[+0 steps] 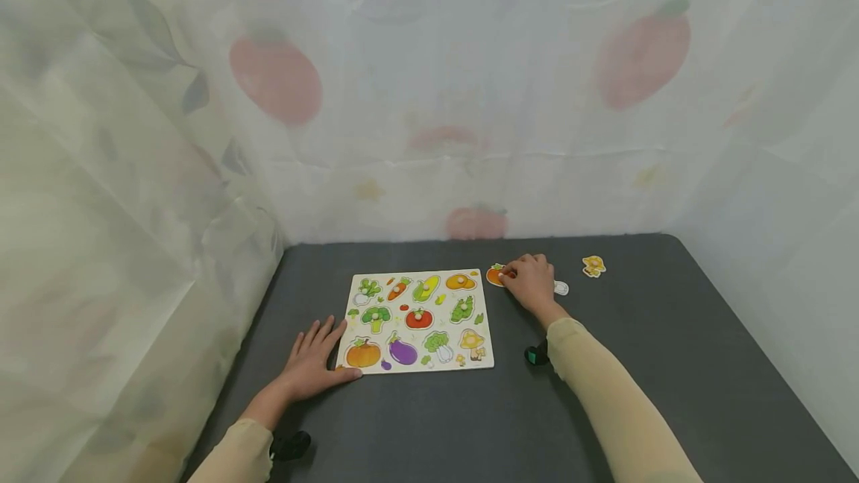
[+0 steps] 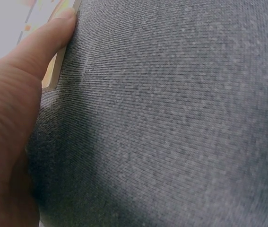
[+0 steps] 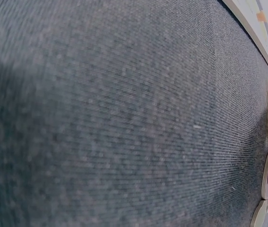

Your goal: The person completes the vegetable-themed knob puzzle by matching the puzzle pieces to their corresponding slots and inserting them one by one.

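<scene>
Dark grey fabric surface (image 1: 436,423), left hand (image 1: 310,364) spread at white rectangular vegetable puzzle board's (image 1: 441,326) left edge, right hand (image 1: 533,282) pinching flat orange green-topped piece (image 1: 493,276) beside far right corner; centred pinch should keep it level.

Curtained-off nook, fruit-printed sheets (image 1: 470,88) around a dark grey table (image 1: 436,423).
</scene>
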`<state>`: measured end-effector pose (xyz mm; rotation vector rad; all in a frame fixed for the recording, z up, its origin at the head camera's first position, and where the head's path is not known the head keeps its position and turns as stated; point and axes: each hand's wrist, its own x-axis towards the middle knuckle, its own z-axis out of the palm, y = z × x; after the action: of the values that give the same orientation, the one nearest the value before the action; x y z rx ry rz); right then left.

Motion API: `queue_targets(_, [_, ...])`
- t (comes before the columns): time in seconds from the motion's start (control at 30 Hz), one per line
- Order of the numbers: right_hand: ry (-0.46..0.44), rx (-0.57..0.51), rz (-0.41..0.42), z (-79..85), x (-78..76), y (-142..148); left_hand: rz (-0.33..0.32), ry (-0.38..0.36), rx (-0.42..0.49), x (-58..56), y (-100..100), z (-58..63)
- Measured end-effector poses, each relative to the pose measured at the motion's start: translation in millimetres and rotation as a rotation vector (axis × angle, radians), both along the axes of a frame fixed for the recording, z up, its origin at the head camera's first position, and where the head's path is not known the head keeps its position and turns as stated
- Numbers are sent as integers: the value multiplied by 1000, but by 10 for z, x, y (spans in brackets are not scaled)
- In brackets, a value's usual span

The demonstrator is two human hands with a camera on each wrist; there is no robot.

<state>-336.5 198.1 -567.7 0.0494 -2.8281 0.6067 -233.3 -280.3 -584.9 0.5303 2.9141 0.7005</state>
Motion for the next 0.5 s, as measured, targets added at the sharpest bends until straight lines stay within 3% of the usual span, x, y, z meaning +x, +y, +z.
queue_targets(0.3, [14, 19, 12, -3, -4, 11, 20, -37, -77, 10, 53, 119])
queue_targets(0.5, [64, -12, 40, 114, 13, -69, -23, -26, -35, -8, 6, 145])
